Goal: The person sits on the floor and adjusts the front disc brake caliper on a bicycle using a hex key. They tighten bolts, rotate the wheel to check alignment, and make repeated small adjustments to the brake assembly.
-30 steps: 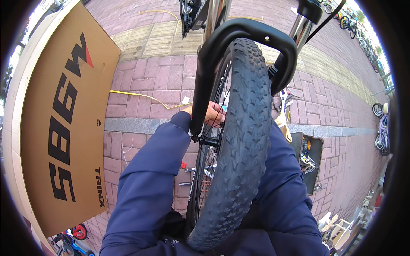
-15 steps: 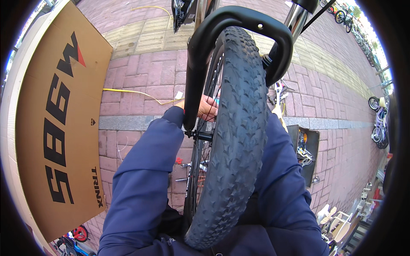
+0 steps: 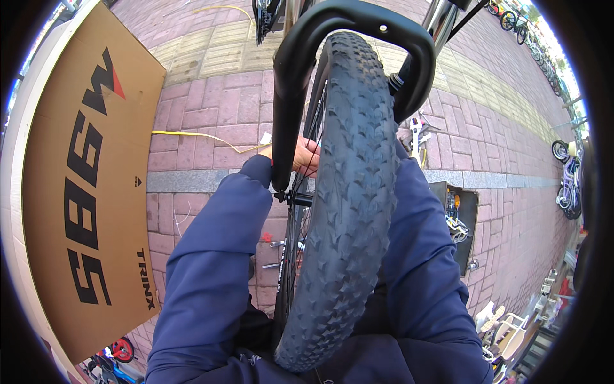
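Note:
A bicycle front wheel with a knobby black tyre (image 3: pixel 355 173) stands upright between my arms, held in a black suspension fork (image 3: pixel 291 96). Behind the left fork leg and the spokes, my left hand (image 3: pixel 304 157) shows in part, its fingers bent together toward the far side of the wheel. A bit of light blue shows by the fingertips; whatever they grip is hidden. The hub (image 3: pixel 299 199) sits at the fork's lower end, just nearer to me than this hand. My right sleeve (image 3: pixel 419 224) reaches forward along the tyre's right side, and the tyre hides the right hand.
A large cardboard box (image 3: pixel 96 185) stands on the left. An open toolbox (image 3: pixel 469 240) with tools lies on the right, beyond my right arm, and a wrench (image 3: pixel 416 131) farther ahead. A yellow strap (image 3: pixel 204 136) crosses the brick paving. Parked bicycles (image 3: pixel 566 182) line the far right.
The fork and wheel have shifted slightly left and up in the picture. My left hand keeps its place behind the fork leg, with its fingers now a little more hidden by the tyre.

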Demonstrator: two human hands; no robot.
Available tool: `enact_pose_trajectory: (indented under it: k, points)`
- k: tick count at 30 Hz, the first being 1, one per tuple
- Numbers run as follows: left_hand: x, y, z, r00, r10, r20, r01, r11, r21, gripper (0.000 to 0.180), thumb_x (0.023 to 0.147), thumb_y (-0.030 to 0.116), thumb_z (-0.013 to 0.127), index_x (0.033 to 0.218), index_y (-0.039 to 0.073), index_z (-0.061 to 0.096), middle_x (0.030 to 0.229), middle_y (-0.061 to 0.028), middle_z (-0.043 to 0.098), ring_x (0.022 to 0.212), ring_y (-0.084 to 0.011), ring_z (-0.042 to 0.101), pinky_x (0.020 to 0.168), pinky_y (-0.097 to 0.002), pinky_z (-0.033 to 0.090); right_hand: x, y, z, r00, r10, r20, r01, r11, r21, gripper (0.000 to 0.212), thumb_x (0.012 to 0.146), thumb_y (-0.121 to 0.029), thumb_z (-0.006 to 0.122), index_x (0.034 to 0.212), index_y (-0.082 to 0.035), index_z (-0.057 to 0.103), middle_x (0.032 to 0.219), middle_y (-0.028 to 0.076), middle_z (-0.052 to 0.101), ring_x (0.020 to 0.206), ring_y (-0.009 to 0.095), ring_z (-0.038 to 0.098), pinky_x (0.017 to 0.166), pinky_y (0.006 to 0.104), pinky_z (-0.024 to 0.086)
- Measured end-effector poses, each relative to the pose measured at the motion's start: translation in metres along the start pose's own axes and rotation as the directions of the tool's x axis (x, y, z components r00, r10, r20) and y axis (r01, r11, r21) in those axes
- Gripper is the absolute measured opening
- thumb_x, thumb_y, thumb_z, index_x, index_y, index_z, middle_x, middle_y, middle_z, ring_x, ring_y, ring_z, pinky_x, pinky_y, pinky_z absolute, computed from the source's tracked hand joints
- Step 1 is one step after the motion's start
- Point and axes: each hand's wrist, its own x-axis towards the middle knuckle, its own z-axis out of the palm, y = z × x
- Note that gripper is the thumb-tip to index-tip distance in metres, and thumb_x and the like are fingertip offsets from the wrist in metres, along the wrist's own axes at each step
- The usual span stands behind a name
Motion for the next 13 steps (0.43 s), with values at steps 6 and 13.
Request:
enact_pose_trajectory:
  k: [6, 13]
  points:
    - [-0.004, 0.005, 0.001, 1.0, 0.017, -0.012, -0.016, 0.997, 0.078, 0.022, 0.089, 0.015, 0.079, 0.106, 0.004, 0.07, 0.096, 0.0005, 0.071, 0.085, -0.0108, 0.068, 0.079, -0.0267, 0.058, 0.002, 0.003, 0.004, 0.992, -0.127, -0.004, 0.122, 0.964, -0.236, 0.02, 0.096, -0.019, 0.061, 0.091, 0.0, 0.064, 0.079, 0.011, 0.065, 0.069, 0.023, 0.065, 0.061, 0.0332, 0.054]
    - [-0.002, 0.001, -0.001, 0.999, 0.028, -0.025, -0.027, 0.999, 0.047, 0.023, 0.089, 0.017, 0.079, 0.106, 0.004, 0.07, 0.096, 0.0004, 0.071, 0.086, -0.0109, 0.068, 0.08, -0.0269, 0.058, 0.001, 0.012, 0.01, 0.951, -0.309, 0.021, 0.276, 0.815, -0.51, 0.02, 0.096, -0.018, 0.059, 0.09, 0.001, 0.064, 0.08, 0.011, 0.066, 0.07, 0.022, 0.064, 0.061, 0.0323, 0.053]
